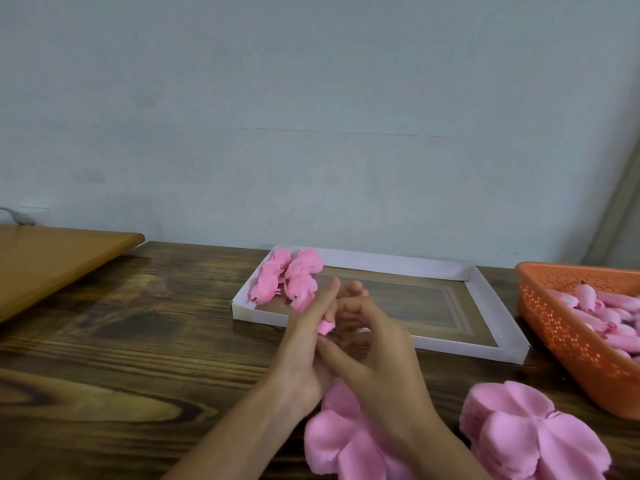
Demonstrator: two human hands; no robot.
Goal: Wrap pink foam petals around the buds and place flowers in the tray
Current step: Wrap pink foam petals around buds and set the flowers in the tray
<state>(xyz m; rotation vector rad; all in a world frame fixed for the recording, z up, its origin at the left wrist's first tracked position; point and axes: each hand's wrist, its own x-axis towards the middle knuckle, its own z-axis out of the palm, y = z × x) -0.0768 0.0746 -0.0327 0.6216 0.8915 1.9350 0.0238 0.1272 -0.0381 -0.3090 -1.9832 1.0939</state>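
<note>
My left hand (304,344) and my right hand (377,341) meet above the table in front of the tray, blurred. Between them they hold a small pink foam flower (326,326); only a bit of it shows beside my left fingers. The white cardboard tray (388,264) lies just behind my hands, with several finished pink flowers (287,282) in its left far corner. Two piles of flat pink foam petals lie near me: one pile (341,445) under my right wrist, the other pile (526,434) to its right.
An orange perforated basket (554,327) at the right edge holds several pink buds (588,303). A lighter wooden board (52,258) sits at the far left of the dark wooden table (121,341). A pale wall stands behind the table.
</note>
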